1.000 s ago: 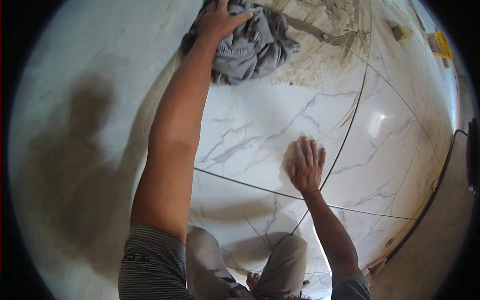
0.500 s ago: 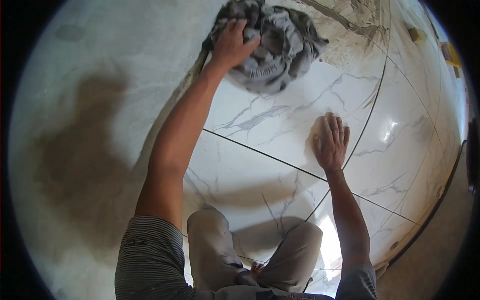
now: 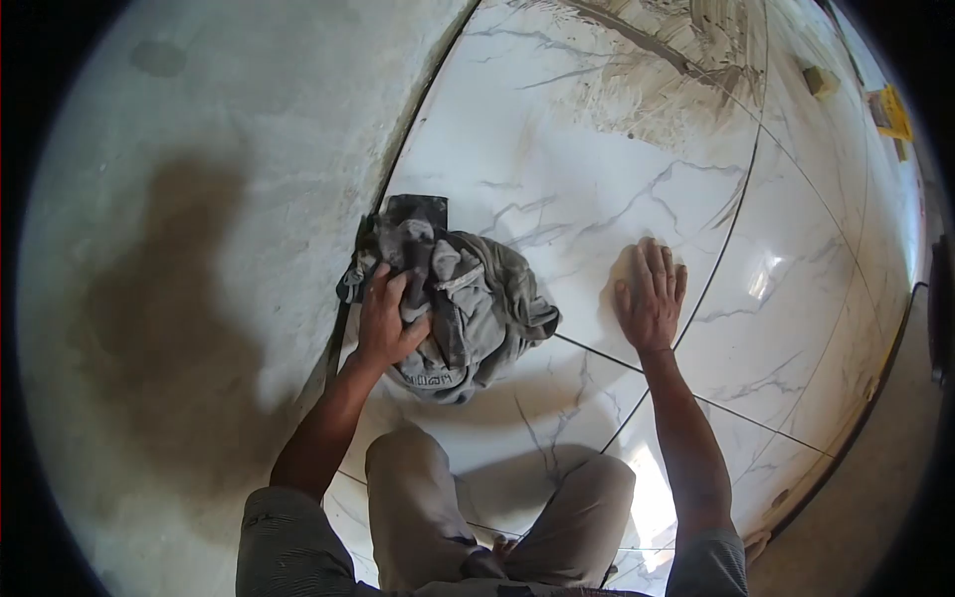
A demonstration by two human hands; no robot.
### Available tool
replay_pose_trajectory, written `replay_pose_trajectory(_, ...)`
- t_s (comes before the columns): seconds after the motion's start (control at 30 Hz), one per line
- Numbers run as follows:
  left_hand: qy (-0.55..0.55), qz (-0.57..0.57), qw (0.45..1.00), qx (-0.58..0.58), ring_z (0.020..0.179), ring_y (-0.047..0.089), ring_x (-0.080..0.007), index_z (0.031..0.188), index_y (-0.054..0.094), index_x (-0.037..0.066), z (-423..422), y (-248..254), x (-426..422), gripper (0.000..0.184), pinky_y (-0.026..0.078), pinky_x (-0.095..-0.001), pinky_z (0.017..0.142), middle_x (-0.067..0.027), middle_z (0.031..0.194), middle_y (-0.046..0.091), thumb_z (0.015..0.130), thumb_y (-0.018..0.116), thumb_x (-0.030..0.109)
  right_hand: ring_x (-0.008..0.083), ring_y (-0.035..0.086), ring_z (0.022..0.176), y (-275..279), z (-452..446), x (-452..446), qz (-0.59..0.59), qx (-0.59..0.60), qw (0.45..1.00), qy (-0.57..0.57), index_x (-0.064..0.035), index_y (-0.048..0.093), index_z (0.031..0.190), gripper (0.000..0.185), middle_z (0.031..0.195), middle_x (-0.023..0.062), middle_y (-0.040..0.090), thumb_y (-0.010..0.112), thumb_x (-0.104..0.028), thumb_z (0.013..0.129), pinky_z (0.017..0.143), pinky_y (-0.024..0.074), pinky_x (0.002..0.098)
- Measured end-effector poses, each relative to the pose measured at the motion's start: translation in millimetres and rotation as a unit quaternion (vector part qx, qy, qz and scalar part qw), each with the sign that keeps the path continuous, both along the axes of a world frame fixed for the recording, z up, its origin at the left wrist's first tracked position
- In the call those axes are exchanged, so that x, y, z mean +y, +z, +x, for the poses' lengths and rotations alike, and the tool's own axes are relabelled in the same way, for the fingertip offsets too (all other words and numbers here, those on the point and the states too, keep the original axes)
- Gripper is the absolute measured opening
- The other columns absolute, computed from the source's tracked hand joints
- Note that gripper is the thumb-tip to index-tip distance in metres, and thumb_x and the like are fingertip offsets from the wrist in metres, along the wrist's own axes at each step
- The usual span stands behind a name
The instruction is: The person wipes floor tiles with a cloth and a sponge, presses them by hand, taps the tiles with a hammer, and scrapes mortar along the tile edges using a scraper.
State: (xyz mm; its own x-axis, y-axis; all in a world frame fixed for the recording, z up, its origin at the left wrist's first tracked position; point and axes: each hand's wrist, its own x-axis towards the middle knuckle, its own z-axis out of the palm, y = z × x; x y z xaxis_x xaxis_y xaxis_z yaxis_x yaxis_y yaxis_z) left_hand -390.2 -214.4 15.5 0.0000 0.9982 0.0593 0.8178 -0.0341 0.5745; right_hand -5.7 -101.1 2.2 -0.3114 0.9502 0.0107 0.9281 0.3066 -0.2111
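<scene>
My left hand [image 3: 386,323] is closed on a bunched grey rag [image 3: 482,303], which looks like an old garment with lettering on its lower edge. The rag rests on white marble-patterned floor tiles [image 3: 587,199] just in front of my left knee. A dark, flat, square-ended piece [image 3: 418,209] sticks out at its far side; whether it belongs to the rag I cannot tell. My right hand [image 3: 652,298] lies flat on the tile with fingers stretched out, near a dark joint line, and holds nothing.
Wet greyish grout smears [image 3: 657,90] cover the far tiles. Toward the far right are a small sponge-like block [image 3: 822,82] and a yellow object [image 3: 888,111]. On the left, a bare grey concrete surface [image 3: 199,298] borders the tiles.
My left hand has pulled the rag back toward my knees, baring the far tile and part of the smeared area. My right hand stays nearly in place.
</scene>
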Motion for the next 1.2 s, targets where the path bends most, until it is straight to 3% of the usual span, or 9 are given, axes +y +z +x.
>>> replay_pose_trajectory(0.17, -0.072, 0.013, 0.996, 0.057, 0.123, 0.039, -0.0466, 0.133, 0.041, 0.011, 20, 1, 135, 0.07, 0.035, -0.0512, 0.101, -0.0254, 0.136, 0.039, 0.073, 0.074, 0.027, 0.0303, 0.028, 0.139, 1, 0, 1, -0.015, -0.008, 1.0, -0.009, -0.0166, 0.042, 0.141, 0.058, 0.148, 0.01, 0.036, 0.055, -0.036, 0.087, 0.113, 0.0153, 0.0544)
replay_pose_trajectory(0.37, -0.103, 0.198, 0.975, 0.01, 0.114, 0.052, -0.0382, 0.125, 0.05, 0.008, 31, -27, 363, 0.058, 0.042, -0.0427, 0.097, -0.0196, 0.122, 0.056, 0.076, 0.071, 0.031, 0.0314, 0.029, 0.139, 5, 0, 2, -0.047, 0.003, 0.999, -0.009, -0.0159, 0.044, 0.139, 0.058, 0.149, 0.0099, 0.034, 0.056, -0.035, 0.087, 0.113, 0.0142, 0.056)
replay_pose_trajectory(0.43, -0.081, 0.18, 0.979, 0.042, 0.113, 0.053, -0.0395, 0.126, 0.049, 0.006, 36, -30, 419, 0.059, 0.043, -0.0429, 0.095, -0.0209, 0.123, 0.055, 0.078, 0.069, 0.034, 0.0318, 0.03, 0.138, 6, 0, 4, -0.045, 0.003, 0.999, -0.01, -0.0153, 0.045, 0.138, 0.058, 0.148, 0.01, 0.035, 0.058, -0.035, 0.086, 0.112, 0.015, 0.0569)
replay_pose_trajectory(0.5, -0.018, -0.014, 0.999, 0.029, 0.13, 0.04, -0.0356, 0.139, 0.039, 0.006, 52, -6, 452, 0.063, 0.033, -0.0431, 0.107, -0.0199, 0.141, 0.041, 0.087, 0.058, 0.036, 0.0319, 0.03, 0.138, 6, 2, 3, -0.05, 0.015, 0.999, -0.003, -0.0154, 0.045, 0.138, 0.058, 0.148, 0.0101, 0.036, 0.058, -0.035, 0.085, 0.112, 0.0155, 0.0571)
replay_pose_trajectory(0.57, -0.019, -0.011, 1.0, 0.018, 0.125, 0.046, -0.0348, 0.134, 0.043, 0.005, 55, -5, 470, 0.056, 0.037, -0.0424, 0.103, -0.0208, 0.134, 0.048, 0.087, 0.058, 0.032, 0.032, 0.031, 0.137, 6, 2, 5, -0.051, 0.021, 0.998, -0.005, -0.0157, 0.046, 0.138, 0.058, 0.147, 0.0101, 0.037, 0.059, -0.036, 0.085, 0.112, 0.0161, 0.0573)
replay_pose_trajectory(0.77, -0.028, -0.056, 0.996, -0.058, 0.125, 0.047, -0.0336, 0.138, 0.041, 0.008, 46, 6, 414, 0.062, 0.038, -0.0421, 0.103, -0.0233, 0.135, 0.047, 0.085, 0.061, 0.034, 0.0307, 0.031, 0.137, 4, 4, 4, -0.031, 0.029, 0.999, 0.0, -0.0172, 0.045, 0.138, 0.057, 0.146, 0.0091, 0.039, 0.058, -0.035, 0.085, 0.112, 0.0161, 0.0563)
replay_pose_trajectory(0.83, -0.037, -0.022, 0.999, -0.002, 0.133, 0.037, -0.0375, 0.144, 0.033, 0.012, 35, -17, 389, 0.08, 0.034, -0.0454, 0.106, -0.0237, 0.145, 0.035, 0.079, 0.068, 0.04, 0.03, 0.031, 0.138, 3, 3, 3, -0.028, 0.027, 0.999, 0.0, -0.0181, 0.044, 0.139, 0.057, 0.146, 0.0085, 0.038, 0.057, -0.036, 0.086, 0.113, 0.0153, 0.0554)
replay_pose_trajectory(0.87, -0.136, 0.186, 0.973, 0.0, 0.114, 0.052, -0.0392, 0.127, 0.048, 0.004, 30, -25, 372, 0.061, 0.042, -0.0416, 0.096, -0.0214, 0.123, 0.055, 0.079, 0.068, 0.036, 0.0297, 0.031, 0.138, 3, 3, 3, -0.025, 0.024, 0.999, 0.0, -0.0178, 0.044, 0.139, 0.056, 0.146, 0.0084, 0.038, 0.056, -0.036, 0.087, 0.113, 0.015, 0.055)
replay_pose_trajectory(1.2, -0.069, 0.048, 0.996, -0.027, 0.113, 0.044, -0.0453, 0.124, 0.046, 0.003, 1, -22, 61, 0.06, 0.028, -0.0546, 0.103, -0.0253, 0.122, 0.047, 0.073, 0.073, 0.023, 0.0288, 0.029, 0.139, -1, 3, 1, -0.001, 0.034, 0.999, -0.004, -0.0182, 0.043, 0.14, 0.056, 0.147, 0.0079, 0.037, 0.055, -0.036, 0.088, 0.113, 0.0147, 0.0543)
